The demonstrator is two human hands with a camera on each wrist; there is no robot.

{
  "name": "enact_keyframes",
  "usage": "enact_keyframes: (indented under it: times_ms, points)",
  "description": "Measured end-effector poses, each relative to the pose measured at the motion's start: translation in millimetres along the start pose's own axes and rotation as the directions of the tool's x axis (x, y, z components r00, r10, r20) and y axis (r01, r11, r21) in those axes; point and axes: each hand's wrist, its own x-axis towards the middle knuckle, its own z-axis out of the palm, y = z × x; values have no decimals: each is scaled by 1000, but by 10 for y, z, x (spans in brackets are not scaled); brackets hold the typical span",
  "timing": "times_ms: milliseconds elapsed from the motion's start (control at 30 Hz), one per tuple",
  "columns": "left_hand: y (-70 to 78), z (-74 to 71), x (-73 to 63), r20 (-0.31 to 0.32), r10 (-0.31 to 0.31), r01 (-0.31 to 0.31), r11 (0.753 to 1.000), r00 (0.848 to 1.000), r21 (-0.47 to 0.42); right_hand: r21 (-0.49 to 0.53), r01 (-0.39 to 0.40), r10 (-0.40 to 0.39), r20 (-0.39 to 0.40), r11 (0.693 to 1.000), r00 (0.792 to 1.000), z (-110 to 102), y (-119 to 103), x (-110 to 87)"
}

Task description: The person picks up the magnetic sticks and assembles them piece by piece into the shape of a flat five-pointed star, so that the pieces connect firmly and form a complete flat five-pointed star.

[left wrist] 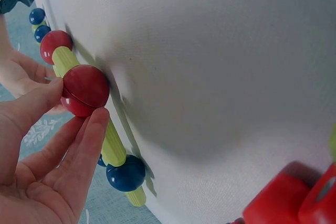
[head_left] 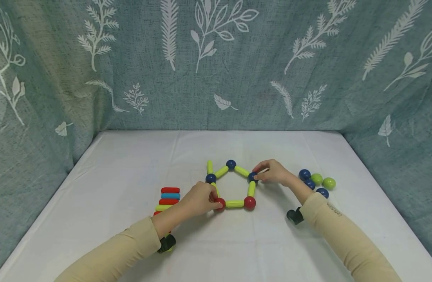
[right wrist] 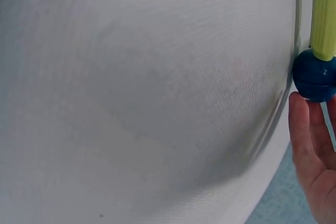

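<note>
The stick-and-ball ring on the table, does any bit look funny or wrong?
Yes, one yellow-green rod pokes outward from the left blue ball. Its far end joins no ball, unlike the five rods forming the ring.

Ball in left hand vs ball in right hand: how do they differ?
Colour: the left hand holds a red ball, the right hand a blue ball.
Position: in the head view, the red ball sits lower and farther left than the blue ball.
Shared: both are glossy, each joined to two yellow-green rods.
</note>
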Motion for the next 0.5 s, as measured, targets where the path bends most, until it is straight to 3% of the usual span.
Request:
enact_keyframes:
  times_ms: [233, 500]
  points:
    - [1, 7, -8, -1, -5, 5, 1000, 1000, 4, -7, 6, -6, -2, 1000, 1000, 8, -5, -2]
    - [39, 35, -39, 15, 30, -30, 1000, 999, 8, -14, 1, -1, -7, 1000, 1000, 18, -5, 15]
